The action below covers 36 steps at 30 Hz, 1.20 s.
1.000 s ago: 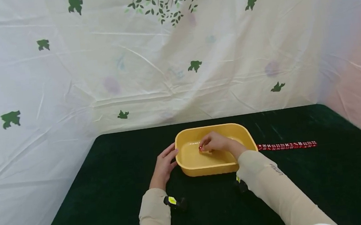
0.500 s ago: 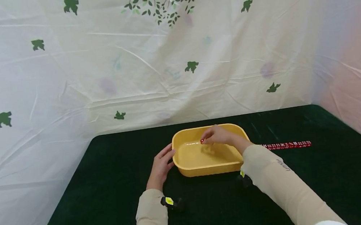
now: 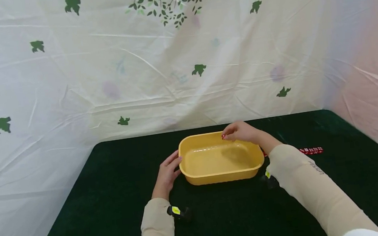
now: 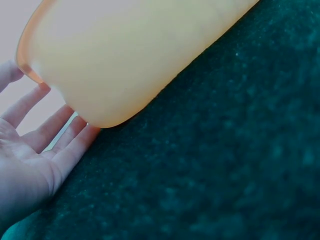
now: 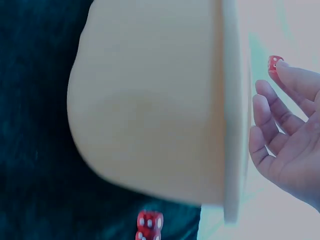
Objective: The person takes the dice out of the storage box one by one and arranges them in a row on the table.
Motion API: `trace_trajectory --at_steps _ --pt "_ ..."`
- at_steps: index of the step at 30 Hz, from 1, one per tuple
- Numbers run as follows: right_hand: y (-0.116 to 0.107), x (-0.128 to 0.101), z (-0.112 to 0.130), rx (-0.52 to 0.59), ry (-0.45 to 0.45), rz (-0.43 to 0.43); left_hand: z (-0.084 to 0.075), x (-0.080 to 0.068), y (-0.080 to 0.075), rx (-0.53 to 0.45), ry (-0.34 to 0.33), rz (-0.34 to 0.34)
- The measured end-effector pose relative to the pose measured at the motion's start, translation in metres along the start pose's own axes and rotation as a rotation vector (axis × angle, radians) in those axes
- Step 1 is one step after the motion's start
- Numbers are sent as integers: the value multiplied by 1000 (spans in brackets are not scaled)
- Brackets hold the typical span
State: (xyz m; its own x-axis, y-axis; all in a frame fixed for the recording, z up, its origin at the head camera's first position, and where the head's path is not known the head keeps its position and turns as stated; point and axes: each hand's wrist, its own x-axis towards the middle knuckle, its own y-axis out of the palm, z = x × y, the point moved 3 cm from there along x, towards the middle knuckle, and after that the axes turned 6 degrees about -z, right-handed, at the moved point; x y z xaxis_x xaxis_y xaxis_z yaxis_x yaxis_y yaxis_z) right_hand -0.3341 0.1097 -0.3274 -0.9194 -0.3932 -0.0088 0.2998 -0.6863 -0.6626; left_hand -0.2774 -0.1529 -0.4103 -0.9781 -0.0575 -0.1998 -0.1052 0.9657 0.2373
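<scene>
While pinched at the fingertips, die: small red die (image 3: pixel 223 136) w/ white pips, held above the far rim of the tub, toward its right end; also seen in the right wrist view (image 5: pixel 274 63).
Right hand: right hand (image 3: pixel 241 131) over the tub's far edge; thumb and forefinger pinch the die, other fingers (image 5: pixel 270 107) loosely curved beneath.
Tub: yellow plastic tub (image 3: pixel 195 178), oblong w/ rounded corners, sits mid-bench; no contents visible inside.
Left hand: left hand (image 3: pixel 167 173) flat against the tub's left end; fingers (image 4: pixel 60 127) straight, slightly spread, touching the outer wall, not curled round it.
Dice row: row of red dice (image 3: pixel 311 150) on the bench right of the tub, partly hidden by the right forearm; near end shows by the tub base (image 5: pixel 149 224).
Bench: dark green felt-covered bench (image 3: pixel 115 201).
Backdrop: white sheet (image 3: pixel 70 87) w/ green leaf prints behind.
</scene>
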Motion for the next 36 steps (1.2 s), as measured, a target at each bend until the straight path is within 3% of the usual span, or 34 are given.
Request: trace_trajectory --at_steps 14,24,36 --pt "-37 -23 -15 77 66 -75 0 -1 0 -1 1 -21" --pt "-70 -51 -38 -32 98 -127 0 0 1 -12 0 -12" --pt "-94 -90 -73 -41 163 -245 0 0 0 -2 -20 -30"
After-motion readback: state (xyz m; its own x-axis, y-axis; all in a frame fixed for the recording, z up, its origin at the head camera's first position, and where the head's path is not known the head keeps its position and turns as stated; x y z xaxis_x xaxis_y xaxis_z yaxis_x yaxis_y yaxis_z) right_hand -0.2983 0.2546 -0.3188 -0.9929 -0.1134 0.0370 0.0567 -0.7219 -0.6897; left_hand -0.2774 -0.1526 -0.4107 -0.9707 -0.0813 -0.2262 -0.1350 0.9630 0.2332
